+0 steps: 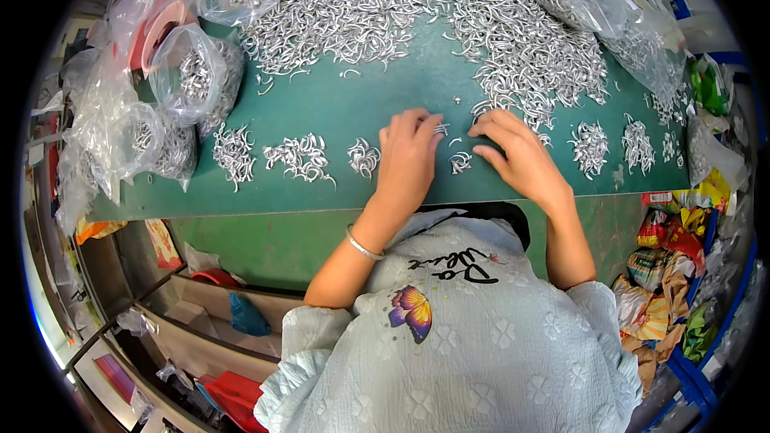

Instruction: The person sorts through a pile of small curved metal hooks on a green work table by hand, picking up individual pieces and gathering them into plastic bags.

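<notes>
Hands flat on green desk (337, 104), mid-sort: left hand (409, 156) fingers spread, palm down, gripping nothing; right hand (517, 152) fingertips pinning small hook cluster (460, 163). Sorted little piles (301, 156) alongside, big loose heap (449, 8) beyond. Next move, probably: drag counted bunch clear, light touch

left hand (409, 156), right hand (517, 156), seemingly flat (fingers forward)

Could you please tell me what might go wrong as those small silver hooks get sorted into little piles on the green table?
1. The little piles of curved silver metal hooks sit close to the green table's front edge, so some could slide off.
2. The left hand and right hand work beside the big loose heap, which may spill into sorted piles.
</notes>
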`<action>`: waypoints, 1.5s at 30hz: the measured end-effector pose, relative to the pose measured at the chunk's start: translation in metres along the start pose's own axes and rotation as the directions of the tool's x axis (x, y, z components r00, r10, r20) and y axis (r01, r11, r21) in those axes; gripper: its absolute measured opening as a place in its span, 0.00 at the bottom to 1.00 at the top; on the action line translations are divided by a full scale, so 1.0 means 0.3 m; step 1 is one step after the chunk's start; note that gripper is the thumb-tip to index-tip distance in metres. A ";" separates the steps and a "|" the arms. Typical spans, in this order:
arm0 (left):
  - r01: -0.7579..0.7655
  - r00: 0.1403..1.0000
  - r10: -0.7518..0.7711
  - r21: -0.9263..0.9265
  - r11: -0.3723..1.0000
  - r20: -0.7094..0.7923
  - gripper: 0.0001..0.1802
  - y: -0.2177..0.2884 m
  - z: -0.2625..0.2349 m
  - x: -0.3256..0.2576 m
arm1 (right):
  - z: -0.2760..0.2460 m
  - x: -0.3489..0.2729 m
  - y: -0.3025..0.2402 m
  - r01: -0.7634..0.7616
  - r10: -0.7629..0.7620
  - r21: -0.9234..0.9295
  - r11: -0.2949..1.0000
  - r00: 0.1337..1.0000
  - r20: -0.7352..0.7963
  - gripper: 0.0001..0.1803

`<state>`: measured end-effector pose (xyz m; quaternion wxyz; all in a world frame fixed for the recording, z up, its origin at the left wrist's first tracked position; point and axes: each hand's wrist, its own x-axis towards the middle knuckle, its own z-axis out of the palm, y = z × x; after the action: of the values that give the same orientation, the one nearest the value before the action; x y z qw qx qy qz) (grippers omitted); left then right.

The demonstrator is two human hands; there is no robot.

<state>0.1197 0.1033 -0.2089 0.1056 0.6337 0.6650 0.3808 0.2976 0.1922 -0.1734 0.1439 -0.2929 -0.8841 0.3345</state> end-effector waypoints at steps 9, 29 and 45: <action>0.748 0.615 -0.172 -0.501 0.435 0.770 0.12 0.039 -0.062 -0.296 | 0.059 -0.031 -0.055 -0.066 0.062 0.070 0.995 0.996 0.062 0.24; 0.808 0.589 -0.178 -0.576 0.125 0.788 0.17 -0.026 0.016 -0.355 | 0.221 0.118 -0.116 0.216 -0.223 -0.069 0.974 0.966 -0.131 0.09; 0.776 0.581 -0.235 -0.617 -0.130 0.779 0.17 -0.041 -0.001 -0.381 | 0.262 0.107 -0.133 0.176 -0.191 -0.182 0.967 0.979 -0.070 0.08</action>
<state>0.1299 -0.0014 -0.2557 0.7633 0.1405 0.4081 0.4807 0.2203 0.1480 -0.2023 0.1864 -0.2357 -0.9262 0.2277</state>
